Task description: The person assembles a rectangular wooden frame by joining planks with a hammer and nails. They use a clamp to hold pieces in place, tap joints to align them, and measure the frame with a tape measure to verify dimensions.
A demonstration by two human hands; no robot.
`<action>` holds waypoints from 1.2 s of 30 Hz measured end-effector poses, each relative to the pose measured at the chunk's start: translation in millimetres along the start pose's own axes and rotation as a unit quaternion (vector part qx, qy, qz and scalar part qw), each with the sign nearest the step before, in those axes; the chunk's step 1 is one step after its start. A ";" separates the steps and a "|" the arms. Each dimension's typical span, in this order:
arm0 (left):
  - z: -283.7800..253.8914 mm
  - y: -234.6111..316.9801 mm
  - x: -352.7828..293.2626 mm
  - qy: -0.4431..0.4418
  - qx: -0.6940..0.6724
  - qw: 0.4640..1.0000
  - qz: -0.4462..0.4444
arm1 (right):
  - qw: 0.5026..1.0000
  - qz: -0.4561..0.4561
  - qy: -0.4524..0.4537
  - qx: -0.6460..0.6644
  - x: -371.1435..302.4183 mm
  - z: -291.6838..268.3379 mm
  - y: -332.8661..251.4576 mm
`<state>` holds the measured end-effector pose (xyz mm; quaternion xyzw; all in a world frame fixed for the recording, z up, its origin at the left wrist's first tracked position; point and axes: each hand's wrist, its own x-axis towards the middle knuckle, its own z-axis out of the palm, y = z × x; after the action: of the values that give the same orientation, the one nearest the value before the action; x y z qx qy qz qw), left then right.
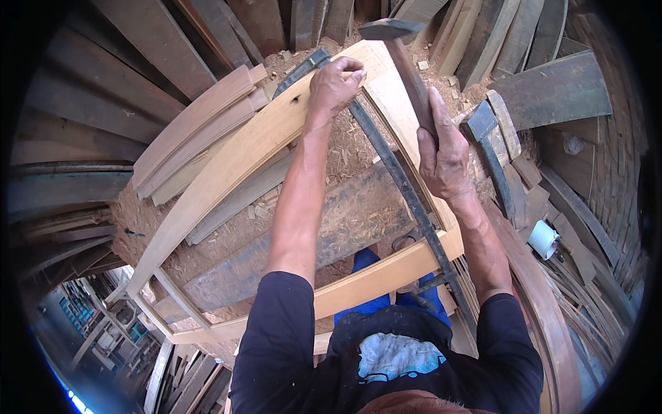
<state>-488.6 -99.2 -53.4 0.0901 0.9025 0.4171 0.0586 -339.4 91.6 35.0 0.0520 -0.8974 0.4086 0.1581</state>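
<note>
A pale wooden frame [227,168] with long rails and short crosspieces lies in front of me. My left hand [336,86] rests at its far rail near the corner, fingers curled together in a pinch; whatever is between them is hidden or too small to make out. My right hand [445,152] is wrapped round the wooden handle of a hammer [414,86]. The hammer's dark metal head is raised, just beyond the frame's far right corner. A dark metal bar clamp [400,178] spans the frame from far rail to near rail, passing close to my left hand.
Curved wooden pieces [200,127] are stacked left of the frame. A tool with a broad metal head and dark handle [498,169] lies at right, near a white cup [544,239]. Wood shavings [345,186] cover the ground. Planks [117,90] surround the work area.
</note>
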 end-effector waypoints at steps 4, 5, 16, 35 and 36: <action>-24.5 -26.5 1.8 0.189 -0.025 0.966 -0.175 | 0.957 0.182 -0.209 -0.085 13.5 -1.3 11.3; -34.9 -38.2 -0.5 0.228 0.096 0.957 -0.152 | 0.886 0.294 -0.338 -0.124 20.7 -5.6 8.7; -56.6 -99.2 -6.3 0.131 0.360 0.918 -0.103 | 0.951 0.176 -0.220 -0.128 -5.3 19.5 45.3; -56.4 -105.5 -9.4 0.136 0.359 0.921 -0.062 | 0.966 0.191 -0.133 -0.113 -28.4 30.9 48.9; -57.6 -106.2 -8.6 0.123 0.358 0.923 -0.071 | 0.908 0.276 -0.281 -0.145 -6.8 25.0 43.0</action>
<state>-502.6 -211.3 -97.1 -0.0117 0.9958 0.0684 -0.0595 -348.6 101.0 -13.4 -0.1085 -0.9325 0.2697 -0.2143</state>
